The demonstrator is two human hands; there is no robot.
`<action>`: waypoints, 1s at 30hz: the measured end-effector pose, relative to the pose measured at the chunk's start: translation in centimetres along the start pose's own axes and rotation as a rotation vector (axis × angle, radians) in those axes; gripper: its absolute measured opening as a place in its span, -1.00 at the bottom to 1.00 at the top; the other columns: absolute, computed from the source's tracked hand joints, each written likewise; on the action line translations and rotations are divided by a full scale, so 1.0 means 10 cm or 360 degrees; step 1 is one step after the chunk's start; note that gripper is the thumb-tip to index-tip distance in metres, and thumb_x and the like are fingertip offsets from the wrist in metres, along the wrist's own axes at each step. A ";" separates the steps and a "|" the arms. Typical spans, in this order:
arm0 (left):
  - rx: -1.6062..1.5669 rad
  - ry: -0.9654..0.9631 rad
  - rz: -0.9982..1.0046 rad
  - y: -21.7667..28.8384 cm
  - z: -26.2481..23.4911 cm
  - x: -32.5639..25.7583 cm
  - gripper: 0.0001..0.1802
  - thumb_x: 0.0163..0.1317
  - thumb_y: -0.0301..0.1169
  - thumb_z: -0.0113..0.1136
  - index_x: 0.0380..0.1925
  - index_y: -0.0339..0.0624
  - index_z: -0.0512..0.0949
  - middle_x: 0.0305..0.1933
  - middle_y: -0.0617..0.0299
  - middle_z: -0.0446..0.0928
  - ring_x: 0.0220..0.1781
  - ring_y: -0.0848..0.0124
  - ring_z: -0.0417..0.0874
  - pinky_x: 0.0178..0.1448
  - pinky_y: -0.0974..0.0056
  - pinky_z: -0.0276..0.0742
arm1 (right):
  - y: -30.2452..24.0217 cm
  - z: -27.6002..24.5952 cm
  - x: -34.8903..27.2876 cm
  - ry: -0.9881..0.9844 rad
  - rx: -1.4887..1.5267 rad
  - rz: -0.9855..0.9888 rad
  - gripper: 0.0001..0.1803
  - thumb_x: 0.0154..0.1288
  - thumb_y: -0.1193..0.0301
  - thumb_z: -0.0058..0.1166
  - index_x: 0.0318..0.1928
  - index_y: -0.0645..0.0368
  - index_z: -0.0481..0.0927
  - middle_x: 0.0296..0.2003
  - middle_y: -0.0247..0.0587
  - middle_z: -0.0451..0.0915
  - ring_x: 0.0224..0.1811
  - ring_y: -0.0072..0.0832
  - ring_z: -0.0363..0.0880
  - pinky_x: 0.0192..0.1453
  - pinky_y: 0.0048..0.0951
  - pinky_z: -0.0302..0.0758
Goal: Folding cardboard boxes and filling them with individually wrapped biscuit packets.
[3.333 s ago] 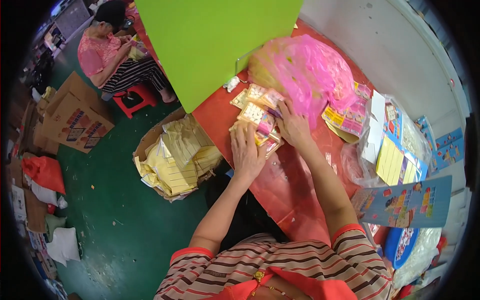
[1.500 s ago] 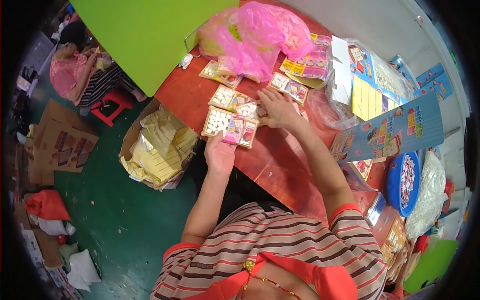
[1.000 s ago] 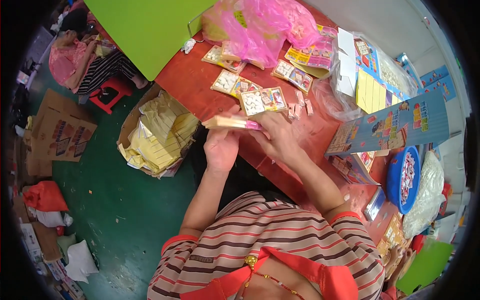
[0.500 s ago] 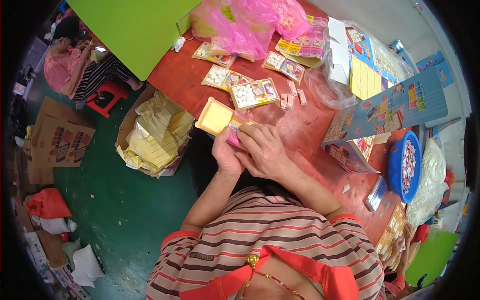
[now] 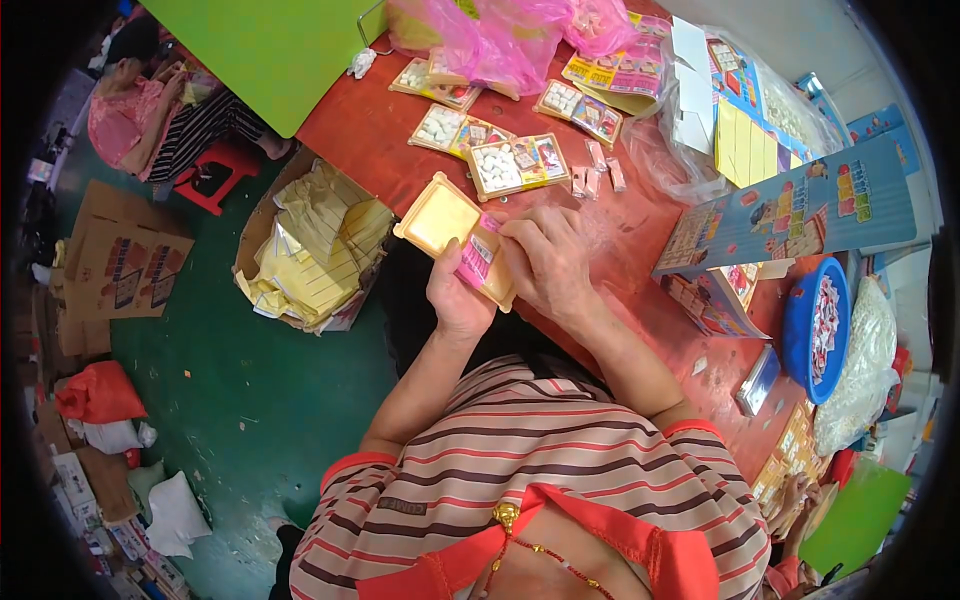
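My left hand (image 5: 462, 300) grips a shallow plastic tray pack (image 5: 440, 216) from below, its thumb over the near side. The pack is tilted above the table's near edge, with a pale yellow back and a pink label band across it. My right hand (image 5: 552, 262) is curled against the pack's right side, fingertips pinching at the label's edge; what lies under them is hidden. Just beyond, a filled tray pack (image 5: 492, 172) of white pieces and colourful wrappers rests on the table, beside several small pink packets (image 5: 592, 180).
More filled packs (image 5: 440, 127) and pink plastic bags (image 5: 500, 40) lie at the back of the red table (image 5: 640, 290). On the right stand an open printed carton (image 5: 790, 215) and a blue basin (image 5: 797, 340). A box of yellow paper (image 5: 310, 250) stands left. Another person (image 5: 125, 120) sits far left.
The pack has turned so its pink label shows more fully. My right hand has shifted right, uncovering the label, and my left hand now supports the pack from below.
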State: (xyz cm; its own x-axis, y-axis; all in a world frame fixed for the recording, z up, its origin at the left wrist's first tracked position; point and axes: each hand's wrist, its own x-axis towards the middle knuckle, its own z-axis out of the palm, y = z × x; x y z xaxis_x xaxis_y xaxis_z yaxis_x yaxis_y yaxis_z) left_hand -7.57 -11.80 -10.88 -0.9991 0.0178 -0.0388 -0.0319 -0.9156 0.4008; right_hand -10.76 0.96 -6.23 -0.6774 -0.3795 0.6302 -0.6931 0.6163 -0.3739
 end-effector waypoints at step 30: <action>0.0319 0.0018 -0.0110 -0.06 -0.20 -0.09 -0.36 0.27 -0.08 0.15 0.21 -0.27 0.30 0.01 0.11 0.49 0.04 0.32 0.56 0.15 0.23 0.48 | -0.22 -0.24 -0.07 -0.0455 0.0347 0.0216 -0.79 0.03 0.56 0.20 -0.27 0.18 0.53 -0.24 -0.21 0.55 -0.17 -0.19 0.50 -0.02 -0.21 0.36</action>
State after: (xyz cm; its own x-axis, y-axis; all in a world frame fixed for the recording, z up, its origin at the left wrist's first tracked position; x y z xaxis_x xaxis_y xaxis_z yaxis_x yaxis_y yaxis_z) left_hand -6.60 -12.06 -12.89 -0.9940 0.0723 -0.0821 -0.1064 -0.8141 0.5709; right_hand -8.16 1.50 -4.20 -0.7867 -0.5006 0.3613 -0.6076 0.5244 -0.5965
